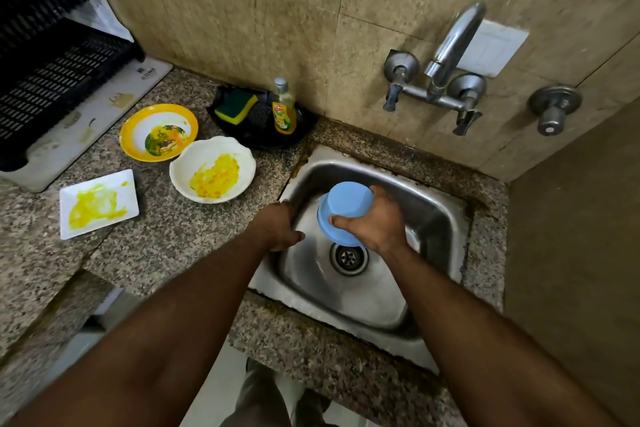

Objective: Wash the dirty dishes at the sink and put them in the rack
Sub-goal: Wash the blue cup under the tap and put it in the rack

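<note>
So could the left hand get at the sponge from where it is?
Probably yes: the left hand holds nothing at the sink edge, and the sponge lies uncovered, though the white bowl sits between them.

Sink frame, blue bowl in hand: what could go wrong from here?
1. The right hand holds the blue bowl upside down by its sides over the sink; once wet it may slip.
2. The white bowl sits close to the sink edge, near the left hand; a careless reach could knock it in.
</note>
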